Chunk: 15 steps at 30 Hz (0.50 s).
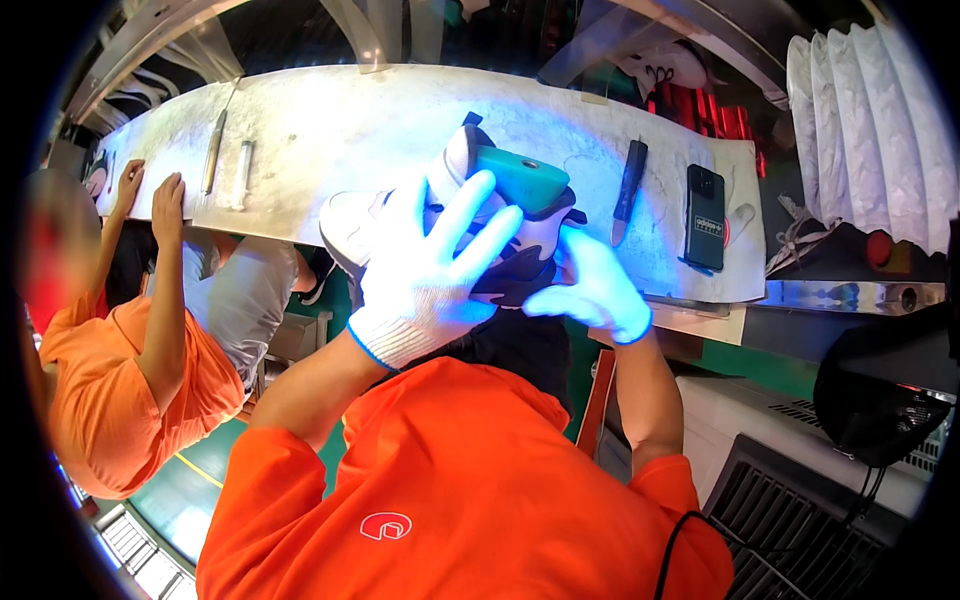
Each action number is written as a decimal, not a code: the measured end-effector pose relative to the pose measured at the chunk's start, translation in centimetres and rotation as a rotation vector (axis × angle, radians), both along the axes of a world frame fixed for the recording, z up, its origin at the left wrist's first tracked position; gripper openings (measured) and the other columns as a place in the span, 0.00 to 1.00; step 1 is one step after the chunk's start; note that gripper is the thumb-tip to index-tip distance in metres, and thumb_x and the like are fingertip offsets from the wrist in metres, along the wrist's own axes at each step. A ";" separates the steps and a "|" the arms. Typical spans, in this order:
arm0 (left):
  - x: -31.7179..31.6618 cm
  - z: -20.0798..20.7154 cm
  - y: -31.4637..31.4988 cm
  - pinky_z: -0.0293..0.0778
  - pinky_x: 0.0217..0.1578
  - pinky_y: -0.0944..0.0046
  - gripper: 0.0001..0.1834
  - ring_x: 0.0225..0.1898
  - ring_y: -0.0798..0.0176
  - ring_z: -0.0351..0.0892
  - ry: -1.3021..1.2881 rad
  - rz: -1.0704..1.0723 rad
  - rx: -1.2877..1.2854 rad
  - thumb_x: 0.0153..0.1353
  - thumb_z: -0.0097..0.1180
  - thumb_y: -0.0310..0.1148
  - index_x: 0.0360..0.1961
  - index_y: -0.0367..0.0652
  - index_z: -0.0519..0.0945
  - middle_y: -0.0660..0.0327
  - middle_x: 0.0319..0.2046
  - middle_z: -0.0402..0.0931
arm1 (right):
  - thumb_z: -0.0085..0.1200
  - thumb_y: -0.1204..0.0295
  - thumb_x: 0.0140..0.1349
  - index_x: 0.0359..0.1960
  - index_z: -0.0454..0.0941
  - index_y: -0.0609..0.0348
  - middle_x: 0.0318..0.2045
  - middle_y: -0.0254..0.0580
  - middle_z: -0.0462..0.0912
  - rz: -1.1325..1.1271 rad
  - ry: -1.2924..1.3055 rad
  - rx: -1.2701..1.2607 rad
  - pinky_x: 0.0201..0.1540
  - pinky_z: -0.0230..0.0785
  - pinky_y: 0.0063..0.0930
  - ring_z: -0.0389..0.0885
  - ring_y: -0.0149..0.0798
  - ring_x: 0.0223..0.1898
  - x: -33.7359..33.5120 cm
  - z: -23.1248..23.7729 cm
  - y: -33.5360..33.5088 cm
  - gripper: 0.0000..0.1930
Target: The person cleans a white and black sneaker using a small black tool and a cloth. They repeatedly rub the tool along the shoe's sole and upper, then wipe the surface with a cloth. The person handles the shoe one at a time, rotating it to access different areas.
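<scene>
Both my hands wear white knit gloves with blue cuffs, lit bright blue. They grip a white, grey and black sneaker (540, 236) at the table's near edge. A teal shoe last (518, 178) fills its opening. My left hand (435, 265) lies across the shoe's side with the fingers spread around it. My right hand (597, 285) holds the other end, thumb low and fingers partly hidden. A white and grey rounded shoe part (345, 228) shows left of my left hand; whether it belongs to the same shoe I cannot tell.
On the worn white table (330, 120) lie a dark-handled knife (629, 190) and a dark phone (705, 220) at right, a knife (214, 150) and a clear tube (243, 175) at left. A person in orange (150, 350) sits left. A white pleated duct (870, 130) hangs right.
</scene>
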<state>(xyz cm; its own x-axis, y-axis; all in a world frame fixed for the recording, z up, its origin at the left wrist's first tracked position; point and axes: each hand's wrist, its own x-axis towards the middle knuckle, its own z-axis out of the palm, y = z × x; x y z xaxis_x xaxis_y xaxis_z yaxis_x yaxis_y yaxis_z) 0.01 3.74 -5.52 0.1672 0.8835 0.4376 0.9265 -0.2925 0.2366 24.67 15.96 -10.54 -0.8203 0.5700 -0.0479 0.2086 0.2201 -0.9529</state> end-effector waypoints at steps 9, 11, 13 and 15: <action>0.3 -2.1 -0.2 0.79 0.59 0.26 0.54 0.67 0.24 0.75 0.027 0.050 0.138 0.33 0.88 0.45 0.70 0.63 0.83 0.55 0.75 0.72 | 0.78 0.71 0.51 0.63 0.85 0.63 0.52 0.49 0.94 -0.058 -0.008 -0.120 0.58 0.83 0.40 0.92 0.43 0.52 -2.0 2.4 -0.6 0.34; 0.4 -1.7 0.0 0.80 0.59 0.28 0.54 0.66 0.25 0.76 0.035 0.043 0.112 0.34 0.88 0.44 0.71 0.61 0.83 0.51 0.75 0.72 | 0.78 0.71 0.51 0.62 0.86 0.64 0.51 0.48 0.94 -0.122 0.088 -0.140 0.58 0.83 0.40 0.92 0.43 0.52 -2.7 2.0 -1.4 0.33; -0.1 -1.0 -0.1 0.80 0.59 0.30 0.54 0.66 0.25 0.76 0.029 0.023 0.065 0.35 0.88 0.44 0.71 0.57 0.82 0.47 0.76 0.71 | 0.79 0.72 0.51 0.61 0.85 0.66 0.50 0.47 0.94 -0.168 0.019 -0.196 0.58 0.83 0.40 0.92 0.42 0.51 -3.0 2.6 -1.3 0.33; -0.9 0.3 0.2 0.80 0.60 0.31 0.55 0.68 0.24 0.76 0.000 -0.031 -0.007 0.35 0.89 0.43 0.72 0.53 0.82 0.42 0.76 0.69 | 0.79 0.74 0.52 0.60 0.84 0.69 0.49 0.46 0.93 -0.211 0.100 -0.349 0.58 0.84 0.38 0.92 0.40 0.51 -2.9 1.5 -1.2 0.32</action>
